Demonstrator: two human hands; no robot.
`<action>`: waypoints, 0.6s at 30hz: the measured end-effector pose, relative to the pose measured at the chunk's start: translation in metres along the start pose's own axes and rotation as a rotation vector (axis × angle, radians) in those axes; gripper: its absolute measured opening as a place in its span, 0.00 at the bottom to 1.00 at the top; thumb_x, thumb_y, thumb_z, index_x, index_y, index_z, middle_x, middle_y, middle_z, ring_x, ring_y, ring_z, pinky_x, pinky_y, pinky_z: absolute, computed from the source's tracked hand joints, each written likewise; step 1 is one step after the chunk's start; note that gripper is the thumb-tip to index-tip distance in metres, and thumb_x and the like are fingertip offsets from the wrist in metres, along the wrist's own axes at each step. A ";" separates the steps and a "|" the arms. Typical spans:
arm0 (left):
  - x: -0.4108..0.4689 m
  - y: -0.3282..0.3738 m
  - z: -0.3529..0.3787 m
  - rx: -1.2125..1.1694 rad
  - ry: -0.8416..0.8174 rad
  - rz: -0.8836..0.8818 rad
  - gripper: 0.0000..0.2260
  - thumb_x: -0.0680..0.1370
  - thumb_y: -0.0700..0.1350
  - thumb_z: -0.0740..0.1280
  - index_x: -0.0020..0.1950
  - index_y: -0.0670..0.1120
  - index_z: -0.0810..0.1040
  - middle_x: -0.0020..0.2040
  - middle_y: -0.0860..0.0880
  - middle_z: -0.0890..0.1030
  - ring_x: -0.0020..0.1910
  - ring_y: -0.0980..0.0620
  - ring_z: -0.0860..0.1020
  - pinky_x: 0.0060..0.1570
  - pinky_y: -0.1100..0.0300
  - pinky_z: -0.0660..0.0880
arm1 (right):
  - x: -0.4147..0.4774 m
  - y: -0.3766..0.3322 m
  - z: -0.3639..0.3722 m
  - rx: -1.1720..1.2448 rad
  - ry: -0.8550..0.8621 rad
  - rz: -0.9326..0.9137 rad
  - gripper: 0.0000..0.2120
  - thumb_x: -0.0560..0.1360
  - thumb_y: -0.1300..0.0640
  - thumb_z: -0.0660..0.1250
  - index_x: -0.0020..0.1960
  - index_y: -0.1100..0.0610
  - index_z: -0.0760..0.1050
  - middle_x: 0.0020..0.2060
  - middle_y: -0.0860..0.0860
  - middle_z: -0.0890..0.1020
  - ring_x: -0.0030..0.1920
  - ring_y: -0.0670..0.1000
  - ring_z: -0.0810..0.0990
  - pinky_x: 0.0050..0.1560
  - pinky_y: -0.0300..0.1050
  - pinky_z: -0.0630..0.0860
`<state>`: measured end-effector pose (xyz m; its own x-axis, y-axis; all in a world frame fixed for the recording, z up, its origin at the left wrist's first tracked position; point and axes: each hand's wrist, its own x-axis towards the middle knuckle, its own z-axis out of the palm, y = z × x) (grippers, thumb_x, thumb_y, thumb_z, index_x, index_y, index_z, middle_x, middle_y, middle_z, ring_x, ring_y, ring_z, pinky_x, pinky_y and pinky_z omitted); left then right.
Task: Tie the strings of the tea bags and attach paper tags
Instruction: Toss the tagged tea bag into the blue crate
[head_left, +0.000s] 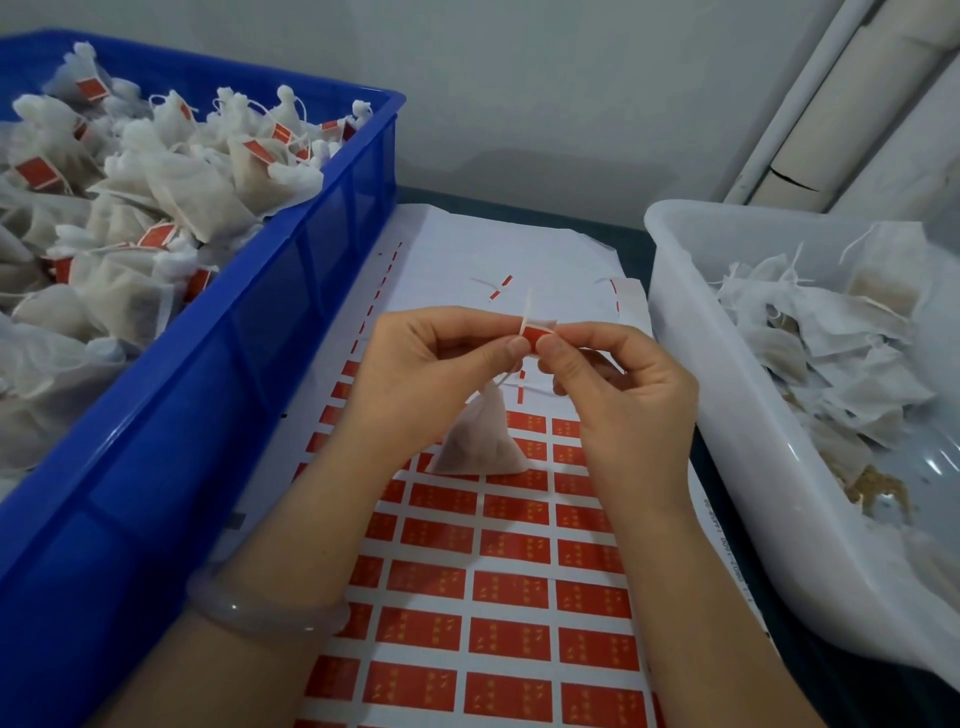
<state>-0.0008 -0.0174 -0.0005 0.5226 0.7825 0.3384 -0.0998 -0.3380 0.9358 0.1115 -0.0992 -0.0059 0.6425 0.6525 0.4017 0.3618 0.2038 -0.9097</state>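
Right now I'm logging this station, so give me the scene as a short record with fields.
hands: left hand and right hand both pinch a red tag on the string
tea bag: below the hands, over the tag sheet
blue crate: left, piled with tagged bags
white tub: right, holds untagged bags
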 end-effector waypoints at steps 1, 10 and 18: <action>0.000 0.000 0.000 -0.001 0.000 -0.002 0.07 0.69 0.46 0.69 0.42 0.58 0.79 0.35 0.64 0.82 0.40 0.62 0.81 0.39 0.71 0.77 | 0.000 0.001 0.000 -0.003 0.001 -0.003 0.04 0.68 0.49 0.71 0.37 0.42 0.77 0.35 0.32 0.81 0.40 0.37 0.81 0.33 0.24 0.72; 0.000 0.000 0.001 -0.012 -0.019 -0.007 0.08 0.71 0.42 0.70 0.42 0.57 0.79 0.34 0.63 0.82 0.39 0.62 0.81 0.37 0.72 0.76 | 0.001 0.001 0.000 0.012 -0.012 -0.037 0.04 0.70 0.52 0.70 0.39 0.44 0.77 0.35 0.35 0.82 0.39 0.39 0.81 0.35 0.26 0.73; -0.001 -0.001 0.001 -0.009 -0.017 -0.005 0.08 0.71 0.42 0.70 0.42 0.56 0.80 0.35 0.62 0.82 0.38 0.61 0.81 0.38 0.71 0.76 | -0.001 0.000 0.001 0.044 0.003 -0.066 0.06 0.70 0.53 0.71 0.42 0.45 0.75 0.36 0.36 0.82 0.39 0.40 0.82 0.36 0.27 0.75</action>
<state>-0.0003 -0.0182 -0.0013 0.5376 0.7751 0.3318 -0.1043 -0.3294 0.9384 0.1105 -0.0991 -0.0065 0.6200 0.6345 0.4616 0.3738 0.2784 -0.8848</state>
